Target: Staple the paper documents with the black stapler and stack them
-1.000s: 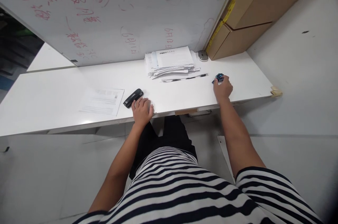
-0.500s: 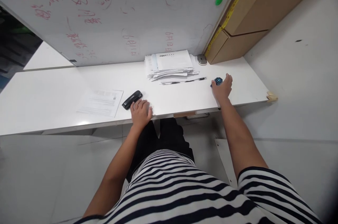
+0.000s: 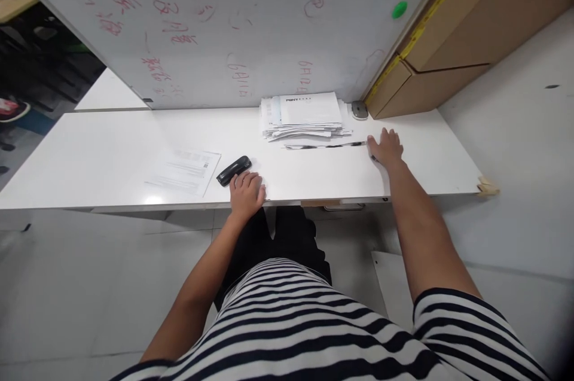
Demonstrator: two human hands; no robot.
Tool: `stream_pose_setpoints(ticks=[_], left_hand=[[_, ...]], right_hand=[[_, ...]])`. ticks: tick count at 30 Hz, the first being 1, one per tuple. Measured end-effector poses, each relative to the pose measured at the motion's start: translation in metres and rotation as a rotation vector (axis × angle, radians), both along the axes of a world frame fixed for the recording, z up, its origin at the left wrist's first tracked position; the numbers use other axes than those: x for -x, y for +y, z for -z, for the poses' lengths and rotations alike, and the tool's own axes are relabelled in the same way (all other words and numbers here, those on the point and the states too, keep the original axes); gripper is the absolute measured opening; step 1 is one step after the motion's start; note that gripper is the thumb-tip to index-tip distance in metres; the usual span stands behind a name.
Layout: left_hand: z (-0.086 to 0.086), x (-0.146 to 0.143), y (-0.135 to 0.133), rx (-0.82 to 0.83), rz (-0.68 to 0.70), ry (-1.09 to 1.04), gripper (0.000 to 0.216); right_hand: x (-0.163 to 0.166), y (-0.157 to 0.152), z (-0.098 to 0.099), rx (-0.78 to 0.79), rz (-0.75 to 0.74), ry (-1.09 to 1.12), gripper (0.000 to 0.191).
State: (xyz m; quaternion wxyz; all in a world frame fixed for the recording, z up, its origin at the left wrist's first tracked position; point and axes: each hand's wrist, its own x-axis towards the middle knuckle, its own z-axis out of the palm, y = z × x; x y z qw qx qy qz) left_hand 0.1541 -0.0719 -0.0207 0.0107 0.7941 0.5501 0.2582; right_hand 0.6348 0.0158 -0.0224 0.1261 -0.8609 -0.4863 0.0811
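Note:
On the white desk (image 3: 309, 173), my left hand (image 3: 246, 194) lies palm down near the front edge, fingers extended. Its fingertips are beside a black stapler (image 3: 234, 171); whether they touch it I cannot tell. Further right, my right hand (image 3: 388, 149) is low over the desktop, its thumb pointing left and away from the fingers. A small dark edge of a watch (image 3: 373, 158) shows under the thumb; the rest is hidden by the hand. Left of that thumb lies a long, thin black-and-white strip (image 3: 326, 146).
A stack of papers and envelopes (image 3: 311, 110) sits at the back, with a grey computer mouse (image 3: 359, 110) beside it. Printed sheets (image 3: 186, 171) lie left of the stapler. Behind stands a whiteboard (image 3: 264, 28); cardboard boxes (image 3: 430, 91) are at the back right, near the wall.
My view has shifted left. My right hand has turned over the watch, so its blue face no longer shows. The left hand stays by the stapler.

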Motion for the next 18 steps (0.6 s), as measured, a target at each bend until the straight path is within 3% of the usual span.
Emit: stream_pose_setpoints(ticks=[4, 7, 10, 13, 18], left_hand=[[0.002, 0.0, 0.001, -0.006, 0.013, -0.011, 0.029], [0.002, 0.0, 0.001, -0.007, 0.012, -0.01, 0.029], [0.003, 0.0, 0.001, -0.011, 0.011, -0.008, 0.029], [0.003, 0.001, 0.001, -0.01, 0.019, -0.014, 0.029], [0.001, 0.0, 0.0, 0.005, 0.015, -0.016, 0.028]], right_hand=[[-0.01, -0.007, -0.018, 0.134, 0.039, -0.068, 0.085], [-0.014, -0.009, -0.026, 0.281, 0.068, -0.176, 0.072], [-0.015, -0.01, -0.03, 0.314, 0.071, -0.151, 0.061], [-0.009, -0.021, -0.033, 0.166, 0.03, -0.015, 0.057], [0.022, -0.062, -0.023, -0.303, 0.111, 0.124, 0.065]])
